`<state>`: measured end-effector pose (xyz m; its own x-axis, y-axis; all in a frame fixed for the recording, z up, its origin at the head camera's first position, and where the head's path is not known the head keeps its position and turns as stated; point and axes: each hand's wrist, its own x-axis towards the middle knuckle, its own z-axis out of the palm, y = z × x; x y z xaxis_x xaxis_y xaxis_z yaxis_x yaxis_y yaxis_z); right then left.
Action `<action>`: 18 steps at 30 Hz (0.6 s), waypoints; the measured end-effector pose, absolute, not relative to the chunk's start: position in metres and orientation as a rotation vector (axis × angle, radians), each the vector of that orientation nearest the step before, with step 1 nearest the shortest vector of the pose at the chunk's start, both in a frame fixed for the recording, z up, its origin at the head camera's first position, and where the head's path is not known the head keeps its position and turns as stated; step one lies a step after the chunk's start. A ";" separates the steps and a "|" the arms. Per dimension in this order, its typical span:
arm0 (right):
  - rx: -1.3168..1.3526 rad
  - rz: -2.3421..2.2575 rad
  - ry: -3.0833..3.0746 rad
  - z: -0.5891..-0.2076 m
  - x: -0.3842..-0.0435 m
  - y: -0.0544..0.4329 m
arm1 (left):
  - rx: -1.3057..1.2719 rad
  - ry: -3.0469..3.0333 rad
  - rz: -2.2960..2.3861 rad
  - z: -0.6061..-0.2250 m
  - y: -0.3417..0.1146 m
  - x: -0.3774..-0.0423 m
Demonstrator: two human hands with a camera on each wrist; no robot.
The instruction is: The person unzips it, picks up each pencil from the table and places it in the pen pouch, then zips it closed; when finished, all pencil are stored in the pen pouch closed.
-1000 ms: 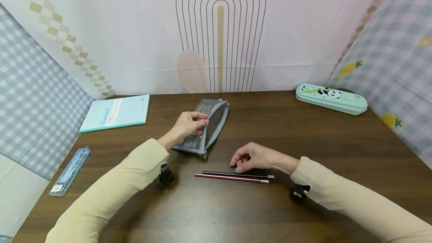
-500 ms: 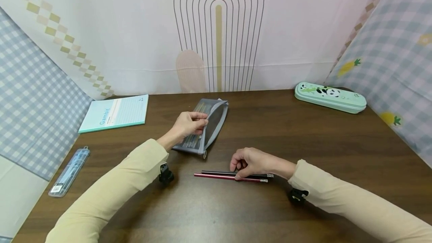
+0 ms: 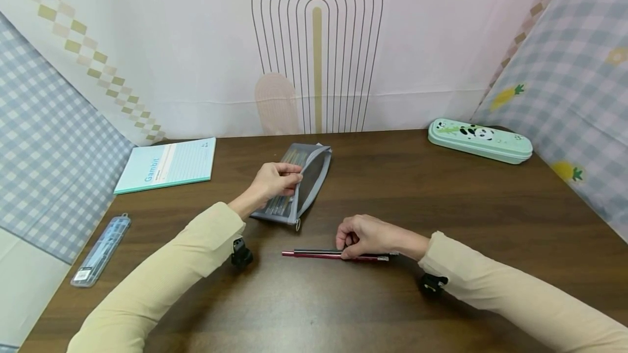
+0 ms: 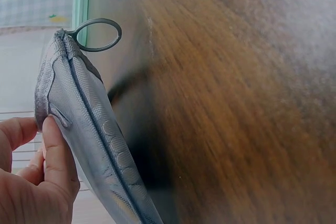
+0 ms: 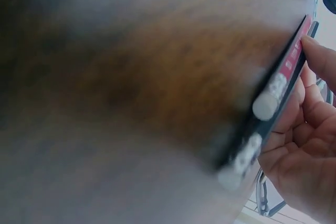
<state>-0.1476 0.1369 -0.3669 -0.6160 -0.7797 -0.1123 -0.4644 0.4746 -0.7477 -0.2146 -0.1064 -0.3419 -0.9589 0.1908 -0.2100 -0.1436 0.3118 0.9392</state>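
In the head view my left hand pinches the zip edge of a grey mesh pencil pouch, which gapes wide on its right side. Thin stick-like items show through the mesh. A ring-shaped zipper pull stands out from one end in the left wrist view. Thumb and fingers of my right hand pinch a red pencil and a black pencil together, side by side, close over the table. Both have white erasers in silvery ferrules, seen large in the right wrist view.
On the brown table, a pale blue notebook lies at the back left. A narrow clear-blue plastic case is at the left edge. At the back right sits a mint panda pencil case. Patterned cloth hangs behind.
My right hand has come down onto the two pencils and gripped them, drawing them closer together. The left hand keeps its hold on the pouch.
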 end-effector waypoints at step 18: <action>-0.365 -1.622 2.189 -0.346 -0.180 0.135 | 0.051 2.293 1.700 -0.341 -0.104 -0.214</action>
